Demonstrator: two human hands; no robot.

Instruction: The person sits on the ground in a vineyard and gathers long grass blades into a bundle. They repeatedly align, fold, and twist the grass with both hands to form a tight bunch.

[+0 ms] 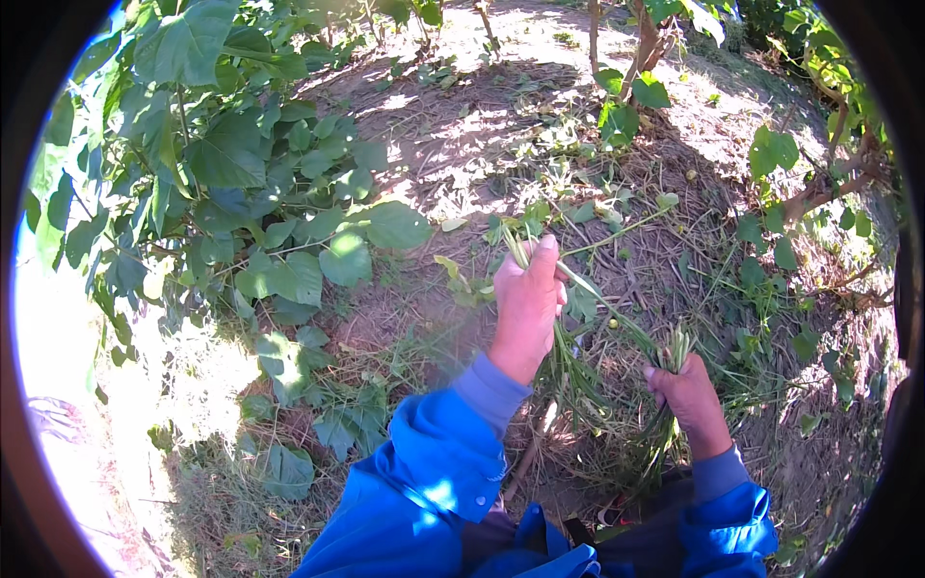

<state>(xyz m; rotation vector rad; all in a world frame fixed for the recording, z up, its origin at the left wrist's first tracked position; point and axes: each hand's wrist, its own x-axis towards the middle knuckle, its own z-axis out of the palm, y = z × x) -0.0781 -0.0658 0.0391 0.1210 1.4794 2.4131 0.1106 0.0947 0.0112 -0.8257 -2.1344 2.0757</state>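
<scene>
My left hand (525, 308), in a blue sleeve, is closed round a bunch of long green grass stems; cut-looking ends poke out above the thumb and the blades hang below the fist. To the right and nearer my body, my right hand (689, 397) grips a second bunch of grass (679, 345), with its pale ends upward and its blades (650, 453) trailing down. A few long stems (617, 313) stretch slantwise between the two fists. Fingers of both hands are wrapped tight, and the inner part of each bunch is hidden.
Broad-leaved green bushes (222, 164) fill the left side, with low branches reaching toward my left arm. Thin trunks (647, 48) rise at the back, and a gnarled branch (838, 188) reaches in at right. Dry stalks and fallen leaves cover the soil (443, 144).
</scene>
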